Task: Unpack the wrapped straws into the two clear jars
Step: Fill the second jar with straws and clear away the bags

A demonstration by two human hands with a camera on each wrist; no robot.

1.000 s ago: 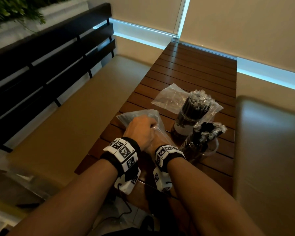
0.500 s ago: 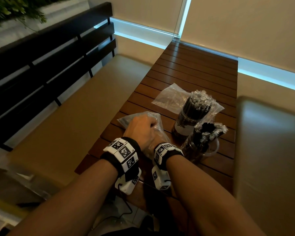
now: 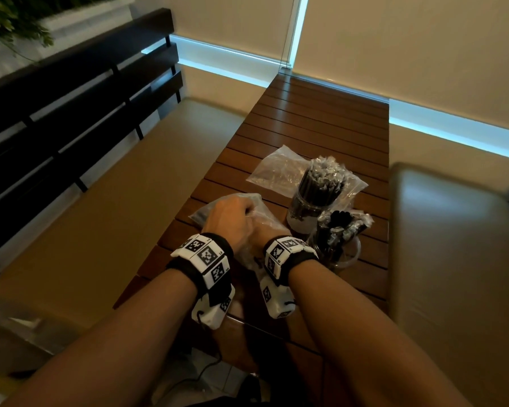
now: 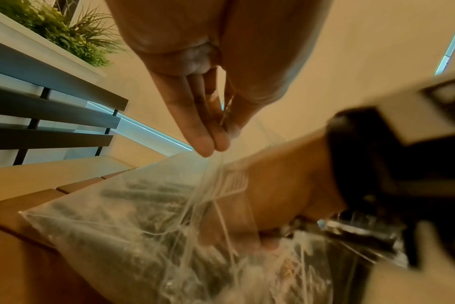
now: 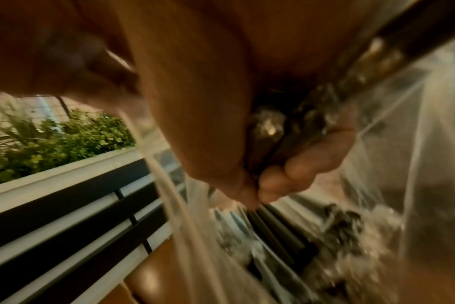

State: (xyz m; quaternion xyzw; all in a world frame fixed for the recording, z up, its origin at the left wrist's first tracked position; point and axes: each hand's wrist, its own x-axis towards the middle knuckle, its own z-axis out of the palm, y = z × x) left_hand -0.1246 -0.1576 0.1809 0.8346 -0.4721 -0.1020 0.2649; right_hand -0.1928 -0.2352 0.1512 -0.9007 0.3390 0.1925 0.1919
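— Since a second ago, we are seeing hardly anything shifting: both hands are staying at the clear bag (image 3: 243, 198) and the jars are keeping their places. Are we agreeing?

— We are. We are watching the left hand (image 3: 228, 220) pinching the bag's thin film between thumb and fingers (image 4: 204, 142) and holding it up off the surface (image 3: 321, 121), near the front edge.

— And the right hand (image 3: 266, 230)?

— We are finding it pushed inside the bag, past the opening, as far as the wrist band. From the right wrist view we are seeing its fingers curled round a small bunch of wrapped straws (image 5: 269, 127), dark sticks in crinkled clear sleeves. More of them are lying loose in the bag below that grip.

— Where are we placing the jars?

— Just to the right of the hands. The far jar (image 3: 301, 211) is standing upright, packed with straws whose wrapper ends are sticking out above the rim. The near jar (image 3: 346, 258) is sitting just in front of it, close beside the right wrist, and is carrying a thinner bunch that is leaning to the right.

— Anything else we are noting?

— An empty bag (image 3: 274, 168) is lying flat behind and beside the far jar. A padded bench (image 3: 115, 201) with a dark slatted back is running along the left, and plants (image 3: 9, 22) are showing above it.
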